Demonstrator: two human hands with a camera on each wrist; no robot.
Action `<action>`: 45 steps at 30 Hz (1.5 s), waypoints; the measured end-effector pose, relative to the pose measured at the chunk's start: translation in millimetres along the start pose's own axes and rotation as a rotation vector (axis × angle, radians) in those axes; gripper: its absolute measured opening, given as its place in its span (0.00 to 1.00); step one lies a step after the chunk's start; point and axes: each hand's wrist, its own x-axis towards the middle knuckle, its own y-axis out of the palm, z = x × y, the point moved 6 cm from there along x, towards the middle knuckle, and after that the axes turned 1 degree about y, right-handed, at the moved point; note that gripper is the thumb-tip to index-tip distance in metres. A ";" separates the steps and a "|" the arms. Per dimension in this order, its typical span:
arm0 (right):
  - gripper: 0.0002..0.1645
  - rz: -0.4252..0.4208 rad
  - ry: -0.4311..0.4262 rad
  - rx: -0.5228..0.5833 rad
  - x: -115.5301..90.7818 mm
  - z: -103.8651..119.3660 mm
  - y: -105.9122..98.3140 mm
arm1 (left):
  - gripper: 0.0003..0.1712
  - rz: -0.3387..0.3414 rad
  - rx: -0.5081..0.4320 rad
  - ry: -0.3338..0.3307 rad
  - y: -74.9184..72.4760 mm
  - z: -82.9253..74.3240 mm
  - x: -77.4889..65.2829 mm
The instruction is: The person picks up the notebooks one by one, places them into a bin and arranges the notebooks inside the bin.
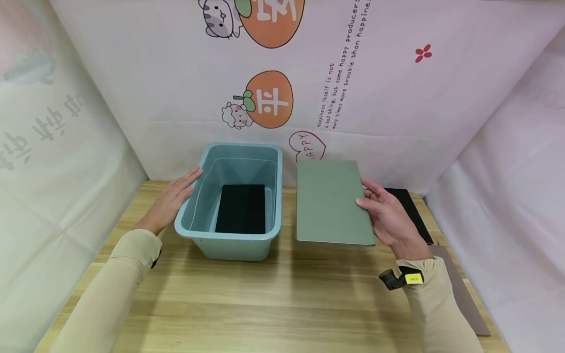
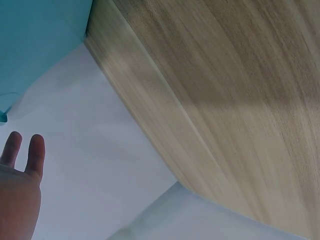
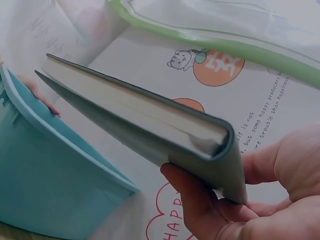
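Observation:
A green hardcover book (image 1: 334, 202) hangs above the table just right of the blue plastic bin (image 1: 237, 236). My right hand (image 1: 390, 218) pinches its right side, with the thumb on the upper cover. In the right wrist view the book (image 3: 150, 117) shows its cream page edges, and the fingers grip it near the spine. My left hand (image 1: 174, 196) rests with extended fingers at the bin's left rim; two of its fingers (image 2: 36, 155) appear in the left wrist view. Inside the bin, a flat black rectangular thing (image 1: 241, 210) lies on the floor.
Partly behind my right hand, a black flat item (image 1: 409, 211) lies at the table's right side. Nearer to me is a brown-grey flat item (image 1: 463, 294), partly covered by my sleeve. White printed sheeting (image 1: 375, 98) walls in the wooden table (image 1: 247, 304) at the back and sides.

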 end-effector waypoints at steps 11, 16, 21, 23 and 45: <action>0.45 -0.019 0.004 0.040 12.4 11.3 7.7 | 0.29 -0.001 0.003 0.006 -0.7 -2.1 -0.8; 0.45 -0.012 0.000 0.041 19.0 12.9 9.4 | 0.29 -0.001 0.003 0.002 -1.2 -1.7 -0.5; 0.44 0.010 -0.001 0.049 26.4 14.5 13.0 | 0.29 -0.002 0.000 0.009 -0.5 -0.9 -0.2; 0.44 0.013 0.003 0.045 29.2 15.1 14.5 | 0.29 -0.002 -0.003 0.013 0.0 -0.4 -0.3; 0.39 -0.001 0.048 0.081 65.9 13.9 39.0 | 0.29 -0.008 0.001 0.015 1.2 2.8 -0.5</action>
